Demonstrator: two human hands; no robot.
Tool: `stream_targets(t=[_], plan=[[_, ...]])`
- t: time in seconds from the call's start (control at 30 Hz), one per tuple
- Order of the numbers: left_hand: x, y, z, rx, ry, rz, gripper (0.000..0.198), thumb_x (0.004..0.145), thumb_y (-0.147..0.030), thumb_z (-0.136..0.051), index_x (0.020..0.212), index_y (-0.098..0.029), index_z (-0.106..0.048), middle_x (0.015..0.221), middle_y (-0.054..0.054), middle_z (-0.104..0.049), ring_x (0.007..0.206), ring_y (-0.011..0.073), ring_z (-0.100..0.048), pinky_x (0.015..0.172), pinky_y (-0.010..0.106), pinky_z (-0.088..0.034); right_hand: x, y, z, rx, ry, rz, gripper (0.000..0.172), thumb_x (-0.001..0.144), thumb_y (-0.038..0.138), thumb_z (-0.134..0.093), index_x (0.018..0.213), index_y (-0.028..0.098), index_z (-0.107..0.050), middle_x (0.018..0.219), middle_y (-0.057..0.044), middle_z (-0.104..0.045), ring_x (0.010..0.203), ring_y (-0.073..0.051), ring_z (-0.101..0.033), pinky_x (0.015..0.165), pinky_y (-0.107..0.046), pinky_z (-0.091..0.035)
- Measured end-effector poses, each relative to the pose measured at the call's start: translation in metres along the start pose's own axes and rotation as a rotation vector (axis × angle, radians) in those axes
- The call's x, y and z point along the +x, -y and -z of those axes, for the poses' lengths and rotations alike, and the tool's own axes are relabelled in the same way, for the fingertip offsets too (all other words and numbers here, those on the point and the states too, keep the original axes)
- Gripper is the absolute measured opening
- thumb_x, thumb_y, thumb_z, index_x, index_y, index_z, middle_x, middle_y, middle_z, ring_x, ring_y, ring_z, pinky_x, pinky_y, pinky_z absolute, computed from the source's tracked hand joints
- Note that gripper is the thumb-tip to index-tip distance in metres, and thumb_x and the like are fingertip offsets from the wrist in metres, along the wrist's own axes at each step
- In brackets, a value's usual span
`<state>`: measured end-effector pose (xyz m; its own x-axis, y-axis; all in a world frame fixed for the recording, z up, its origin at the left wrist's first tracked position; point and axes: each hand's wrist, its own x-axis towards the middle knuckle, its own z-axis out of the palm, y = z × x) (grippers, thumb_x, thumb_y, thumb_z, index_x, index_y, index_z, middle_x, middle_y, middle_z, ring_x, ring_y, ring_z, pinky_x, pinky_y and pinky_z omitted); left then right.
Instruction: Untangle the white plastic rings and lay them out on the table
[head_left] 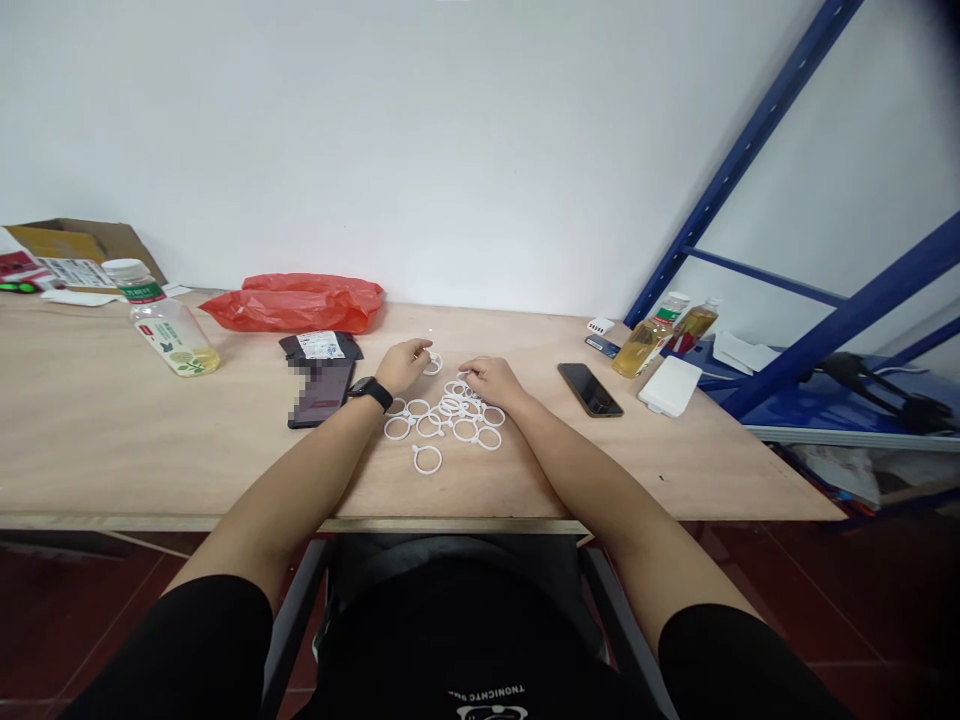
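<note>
left hand (403,368), ten o'clock of the white rings (455,405), and right hand (489,380), one o'clock: fingers half curled beside rings; i cannot tell whether either grips.

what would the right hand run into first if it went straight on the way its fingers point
Most likely the white ring by the left hand, or that hand's fingertips: the right hand points across towards them. Depth is unclear in one view, so it might pass just above.
</note>
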<state>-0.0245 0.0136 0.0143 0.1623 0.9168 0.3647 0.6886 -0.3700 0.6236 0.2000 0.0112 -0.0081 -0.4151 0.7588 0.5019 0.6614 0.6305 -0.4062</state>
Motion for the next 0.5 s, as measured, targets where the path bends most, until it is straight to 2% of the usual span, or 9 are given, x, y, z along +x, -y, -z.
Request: stream_targets(t=[0.27, 0.5], plan=[[-0.0014, -0.0034, -0.0003, -0.097, 0.021, 0.002, 0.032, 0.077, -0.024, -0.053, 0.098, -0.012, -0.074, 0.082, 0.005, -0.074, 0.069, 0.0160, -0.063, 0.067, 0.025, -0.049, 0.0014, 0.0085, 0.0001, -0.020, -0.054, 0.008, 0.025, 0.078, 0.009, -0.057, 0.087, 0.020, -0.078, 0.090, -0.004, -0.077, 0.085, -0.018, -0.070, 0.086, -0.029, -0.052], [-0.0045, -0.0084, -0.0008, -0.132, 0.006, -0.015, 0.026, 0.074, -0.027, -0.056, 0.088, -0.013, -0.073, 0.080, 0.006, -0.073, 0.068, 0.0157, -0.062, 0.064, 0.025, -0.047, 0.0004, 0.0099, 0.0001, -0.040, -0.040, 0.019, 0.027, 0.078, 0.010, -0.055, 0.090, 0.020, -0.078, 0.091, -0.004, -0.076, 0.086, -0.018, -0.069, 0.086, -0.029, -0.052]])
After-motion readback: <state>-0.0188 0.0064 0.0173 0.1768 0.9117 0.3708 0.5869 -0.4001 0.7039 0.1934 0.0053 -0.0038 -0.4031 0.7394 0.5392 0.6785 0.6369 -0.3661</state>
